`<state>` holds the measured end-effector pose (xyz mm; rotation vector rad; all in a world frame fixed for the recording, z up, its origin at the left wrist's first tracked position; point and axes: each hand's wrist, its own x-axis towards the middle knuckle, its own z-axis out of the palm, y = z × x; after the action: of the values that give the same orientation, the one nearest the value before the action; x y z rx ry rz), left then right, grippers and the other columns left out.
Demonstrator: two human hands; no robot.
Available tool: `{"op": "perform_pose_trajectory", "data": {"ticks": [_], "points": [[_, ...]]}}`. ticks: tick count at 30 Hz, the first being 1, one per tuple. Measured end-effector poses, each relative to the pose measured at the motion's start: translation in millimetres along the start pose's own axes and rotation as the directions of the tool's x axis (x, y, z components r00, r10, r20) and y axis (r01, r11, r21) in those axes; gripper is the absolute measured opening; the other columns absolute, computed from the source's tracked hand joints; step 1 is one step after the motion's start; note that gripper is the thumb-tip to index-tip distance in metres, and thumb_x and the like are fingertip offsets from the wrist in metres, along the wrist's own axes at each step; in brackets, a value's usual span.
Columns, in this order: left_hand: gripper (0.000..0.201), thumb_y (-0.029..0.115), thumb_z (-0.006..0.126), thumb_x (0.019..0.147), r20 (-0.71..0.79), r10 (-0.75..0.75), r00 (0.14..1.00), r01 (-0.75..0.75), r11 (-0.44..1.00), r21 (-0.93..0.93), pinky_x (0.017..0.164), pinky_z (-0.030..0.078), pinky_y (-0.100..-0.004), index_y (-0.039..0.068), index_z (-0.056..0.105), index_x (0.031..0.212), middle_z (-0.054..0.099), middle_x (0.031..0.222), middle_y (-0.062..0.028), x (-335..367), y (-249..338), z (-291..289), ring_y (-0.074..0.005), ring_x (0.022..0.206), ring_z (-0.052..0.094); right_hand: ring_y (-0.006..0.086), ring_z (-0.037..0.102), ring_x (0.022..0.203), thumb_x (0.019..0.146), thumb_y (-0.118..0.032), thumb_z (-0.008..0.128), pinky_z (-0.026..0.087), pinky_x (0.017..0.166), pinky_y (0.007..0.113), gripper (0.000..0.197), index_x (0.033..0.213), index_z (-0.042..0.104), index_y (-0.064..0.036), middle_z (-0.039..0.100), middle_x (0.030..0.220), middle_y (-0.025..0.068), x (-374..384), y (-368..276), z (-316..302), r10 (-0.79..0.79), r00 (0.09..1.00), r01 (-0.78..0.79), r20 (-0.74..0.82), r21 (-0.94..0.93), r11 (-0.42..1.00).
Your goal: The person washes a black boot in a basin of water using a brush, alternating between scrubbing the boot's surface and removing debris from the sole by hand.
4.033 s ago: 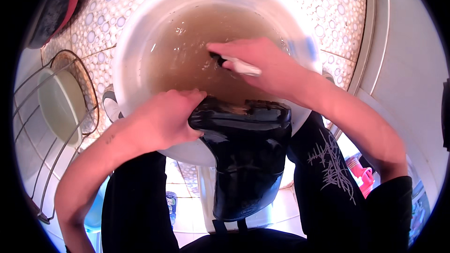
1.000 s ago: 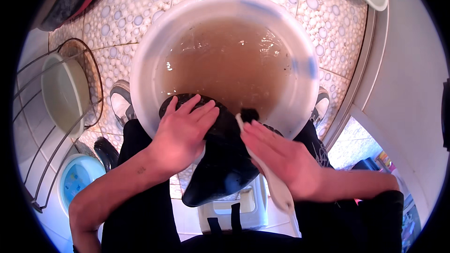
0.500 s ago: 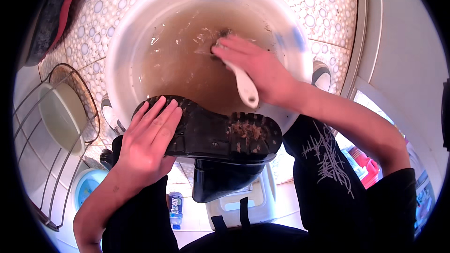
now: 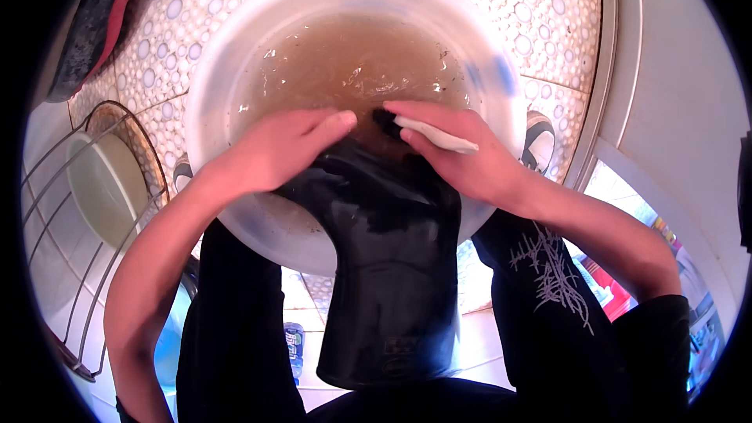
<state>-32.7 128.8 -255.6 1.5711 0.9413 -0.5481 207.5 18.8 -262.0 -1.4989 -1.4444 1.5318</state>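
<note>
A shiny black rubber boot (image 4: 392, 243) lies with its shaft toward me and its foot end over a round white basin (image 4: 210, 102) of murky brown water (image 4: 329, 55). My left hand (image 4: 294, 145) grips the foot end from the left, thumb on top, with its other fingers partly hidden. In my right hand (image 4: 462, 153) is a scrub brush (image 4: 439, 135) with a white handle and dark bristles. Those bristles are close to the boot's far end, at the water; whether they touch it I cannot tell.
On the left a wire rack (image 4: 59, 243) stands by a pale green bowl (image 4: 106, 188). A plastic bottle (image 4: 294, 345) lies below, between my legs. Pebble-patterned tiles (image 4: 540, 16) surround the basin, with a shoe (image 4: 539, 141) at its right and a pale panel (image 4: 681, 86) beyond.
The boot has turned from sole-up to shaft toward me, its foot end now over the water. My left hand moved with it, and the brush came from the water toward the boot.
</note>
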Motion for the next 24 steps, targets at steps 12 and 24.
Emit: {"op": "perform_pose_trajectory", "data": {"ticks": [12, 24], "points": [[0.045, 0.032, 0.047, 0.107, -0.427, 0.068, 0.902, -0.038, 0.996, 0.08, 0.072, 0.047, -0.0498, -0.006, 0.063, 0.088, 0.061, 0.081, -0.0301, 15, -26, 18, -0.0499, 0.078, 0.057, 0.0326, 0.067, 0.112, 0.098, -0.006, 0.065, 0.052, 0.098, 0.038, 0.029, 0.127, 0.066, -0.0041, 0.07, 0.121, 0.0183, 9, 7, -5, 0.015, 0.995, -0.021, -0.098, -0.058, 0.998], [0.043, 0.028, 0.047, 0.11, -0.434, 0.006, 0.901, -0.111, 0.97, -0.216, 0.074, 0.05, -0.0325, -0.007, 0.068, 0.099, 0.068, 0.077, -0.0137, -8, -39, 23, -0.0143, 0.073, 0.059, 0.0343, 0.067, 0.107, 0.099, -0.009, 0.063, 0.052, 0.093, 0.039, 0.031, 0.129, 0.064, -0.0055, 0.068, 0.116, 0.0181, 18, -1, 0, -0.022, 0.994, 0.007, -0.103, -0.141, 0.99]]}}
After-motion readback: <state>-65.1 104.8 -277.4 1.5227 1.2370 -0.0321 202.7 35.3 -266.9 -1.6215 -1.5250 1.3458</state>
